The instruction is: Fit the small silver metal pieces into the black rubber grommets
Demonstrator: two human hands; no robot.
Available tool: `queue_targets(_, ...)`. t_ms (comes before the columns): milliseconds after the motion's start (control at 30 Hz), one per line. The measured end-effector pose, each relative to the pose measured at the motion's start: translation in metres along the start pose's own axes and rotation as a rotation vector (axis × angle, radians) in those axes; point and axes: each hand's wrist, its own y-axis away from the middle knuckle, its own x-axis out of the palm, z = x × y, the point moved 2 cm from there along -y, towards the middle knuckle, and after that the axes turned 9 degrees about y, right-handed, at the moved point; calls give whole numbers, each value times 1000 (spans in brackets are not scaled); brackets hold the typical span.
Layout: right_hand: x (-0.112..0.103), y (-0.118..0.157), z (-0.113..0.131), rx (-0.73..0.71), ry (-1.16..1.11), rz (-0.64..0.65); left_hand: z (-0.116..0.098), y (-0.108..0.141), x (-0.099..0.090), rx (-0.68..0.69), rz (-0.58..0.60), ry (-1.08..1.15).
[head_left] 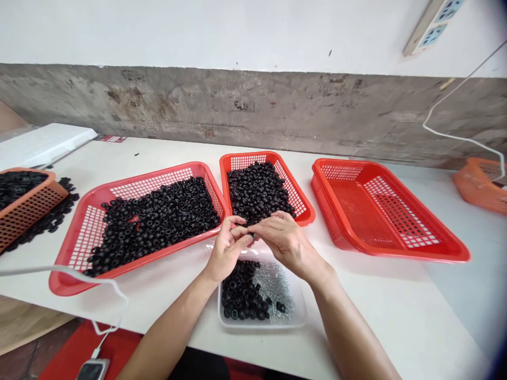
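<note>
My left hand [229,247] and my right hand [282,238] meet above the front edge of the middle red basket [308,215]. Their fingertips pinch together around a small black part [252,235], mostly covered by the fingers. Just below them sits a clear plastic box [264,325], with black rings [240,295] on its left side and small shiny clear or silvery pieces [274,285] on its right. Black ring-shaped parts [259,190] fill much of the middle basket. More of them [158,221] lie in the wider red basket [81,211] at the left.
Stacked red baskets [356,211] stand at the right. An orange basket [34,211] of black parts is at the far left, with loose parts [51,217] beside it. A white cable [114,287] hangs over the front-left table edge to a device [93,369].
</note>
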Motion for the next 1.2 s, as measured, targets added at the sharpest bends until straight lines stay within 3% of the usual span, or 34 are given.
queue_targets(200,2,0,3,-18,48,-3,1,2,-1,67,-7,-59)
queue_targets(367,10,0,7,-11,121,-15,0,1,-1,114,-80,-45)
queue_targets(567,25,0,10,1,300,-196,-5,-3,-3,29,-102,98)
queue_targets(767,23,-2,15,-23,289,-216,-13,-2,-4,-77,-64,9)
queue_targets(1033,22,-2,17,-16,335,-185,-13,-1,5,35,-120,-25)
queue_targets(1200,20,-1,14,-65,326,-218,-11,2,5,52,-61,-58)
